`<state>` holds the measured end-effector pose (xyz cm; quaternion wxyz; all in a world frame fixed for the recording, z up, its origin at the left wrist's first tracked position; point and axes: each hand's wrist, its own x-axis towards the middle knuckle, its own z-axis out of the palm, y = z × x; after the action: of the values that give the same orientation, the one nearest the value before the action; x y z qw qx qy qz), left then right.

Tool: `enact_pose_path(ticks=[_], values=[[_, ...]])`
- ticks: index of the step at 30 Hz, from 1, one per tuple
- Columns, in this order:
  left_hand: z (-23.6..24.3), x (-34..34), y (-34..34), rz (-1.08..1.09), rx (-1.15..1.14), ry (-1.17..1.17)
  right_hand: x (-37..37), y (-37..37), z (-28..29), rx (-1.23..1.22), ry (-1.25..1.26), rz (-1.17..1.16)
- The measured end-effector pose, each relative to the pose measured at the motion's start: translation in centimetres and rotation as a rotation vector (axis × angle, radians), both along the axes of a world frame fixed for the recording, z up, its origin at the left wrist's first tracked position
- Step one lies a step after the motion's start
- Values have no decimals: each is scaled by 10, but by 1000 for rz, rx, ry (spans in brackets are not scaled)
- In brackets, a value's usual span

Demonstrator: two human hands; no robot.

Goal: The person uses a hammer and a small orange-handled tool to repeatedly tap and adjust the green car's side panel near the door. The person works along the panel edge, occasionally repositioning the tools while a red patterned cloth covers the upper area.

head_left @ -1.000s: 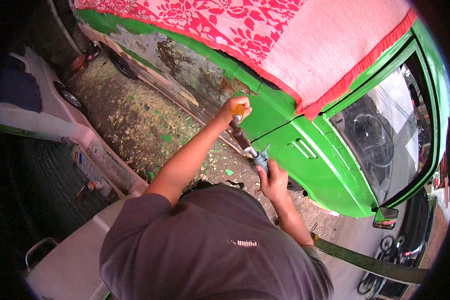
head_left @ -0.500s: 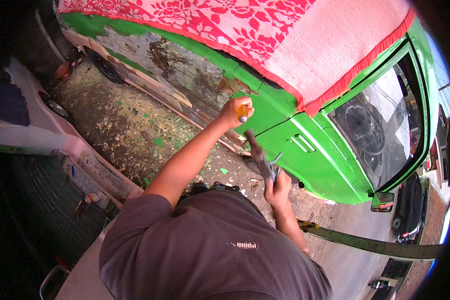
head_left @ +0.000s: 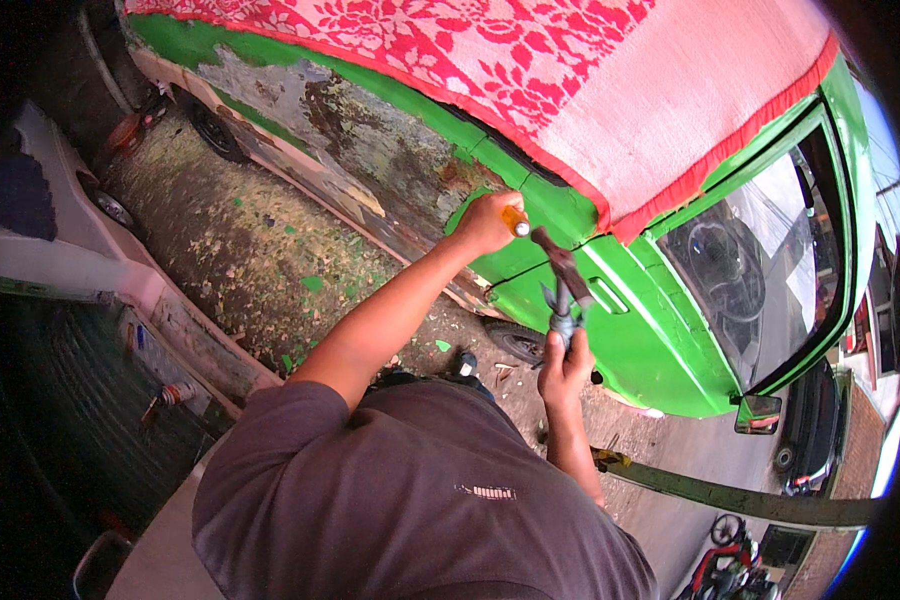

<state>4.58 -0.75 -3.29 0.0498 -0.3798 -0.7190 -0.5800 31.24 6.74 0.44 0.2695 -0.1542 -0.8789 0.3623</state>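
Note:
My left hand (head_left: 485,222) is wrapped round a tool with an amber handle (head_left: 515,219) and a pale metal cap. Its working end is hidden by the fist, which is at the green van's side (head_left: 525,205), by the edge of a scraped, rusty patch (head_left: 370,135). A hammer (head_left: 562,262) is in my right hand (head_left: 566,370), fingers closed round its grip. The hammer's head is slightly to the right of the amber handle's capped end, with a small gap between them.
A pink and red floral blanket (head_left: 660,110) drapes over the van. Paint flakes litter the ground (head_left: 280,250). At left stands a pale vehicle body (head_left: 185,320) with a can (head_left: 177,393) on it. A long bar (head_left: 740,488) crosses at lower right, beyond which stands a motorcycle (head_left: 725,565).
My left hand has shifted a little to the right with the amber-handled tool. The hammer has swung up and right, its head turned. A motorcycle shows more fully at lower right.

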Motion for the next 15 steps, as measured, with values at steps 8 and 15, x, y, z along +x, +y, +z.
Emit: enact_pose_path(ticks=[8,15], values=[[17,11,13,120,-161,8,-24,29,-11,-75,83,-52],[35,-2,33,205,-191,-55,-30,69,-4,-18,93,95]])
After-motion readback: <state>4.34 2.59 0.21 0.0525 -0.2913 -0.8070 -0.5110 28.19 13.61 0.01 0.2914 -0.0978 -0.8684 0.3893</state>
